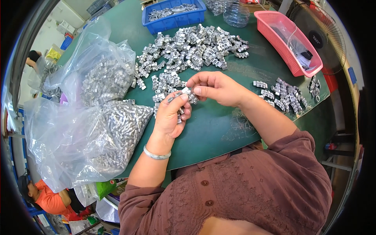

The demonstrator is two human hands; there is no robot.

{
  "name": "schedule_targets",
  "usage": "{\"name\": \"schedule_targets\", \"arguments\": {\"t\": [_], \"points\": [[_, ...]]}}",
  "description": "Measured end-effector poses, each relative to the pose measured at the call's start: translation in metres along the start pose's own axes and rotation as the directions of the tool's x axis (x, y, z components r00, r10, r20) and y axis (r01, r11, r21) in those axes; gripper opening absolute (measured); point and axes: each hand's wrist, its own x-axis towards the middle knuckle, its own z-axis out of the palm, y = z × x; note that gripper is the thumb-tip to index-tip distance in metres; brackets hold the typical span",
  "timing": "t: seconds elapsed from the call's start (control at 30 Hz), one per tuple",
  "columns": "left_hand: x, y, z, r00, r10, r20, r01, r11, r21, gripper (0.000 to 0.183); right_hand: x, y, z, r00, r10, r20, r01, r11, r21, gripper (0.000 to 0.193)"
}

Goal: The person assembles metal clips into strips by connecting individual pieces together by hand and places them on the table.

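Note:
Small silver metal link pieces (188, 95) are held between my two hands over the table. My left hand (171, 113) is closed around several of them, thumb on top. With thumb and forefinger my right hand (217, 89) pinches at the same pieces from the right. Just beyond my hands a large heap of silver metal links (192, 47) spreads over the green table (211, 137). A smaller group of joined link strips (288, 94) lies to the right of my right forearm.
Two clear plastic bags of metal parts (117, 133) (107, 78) stand at the left. At the back is a blue bin (172, 24) of parts; a pink basket (270, 37) and a fan (327, 35) are at the far right. Another person (51, 197) is at lower left.

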Motion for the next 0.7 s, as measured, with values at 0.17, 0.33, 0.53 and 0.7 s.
{"name": "schedule_targets", "arguments": {"t": [0.17,0.33,0.53,0.7], "points": [[0.0022,-0.0005,-0.0076,0.999,-0.029,0.022,0.034,0.962,-0.272,0.013,-0.0045,0.0067,-0.0045,0.993,0.017,0.115,-0.026,0.997,0.078,0.021],[0.0009,-0.0026,-0.006,1.0,-0.03,0.002,0.03,0.967,-0.253,0.013,-0.0026,0.0067,-0.0013,0.999,0.025,0.035,-0.03,0.986,0.161,0.017],[-0.0009,-0.003,-0.0009,0.999,0.038,0.008,-0.036,0.982,-0.188,0.009,-0.0051,0.0024,-0.007,0.997,0.068,-0.022,-0.059,0.962,0.267,0.015],[-0.0025,-0.0018,0.0008,0.996,0.086,-0.029,-0.089,0.989,-0.116,0.016,-0.007,0.0015,-0.0106,0.998,0.061,-0.034,-0.049,0.962,0.27,0.015]]}}
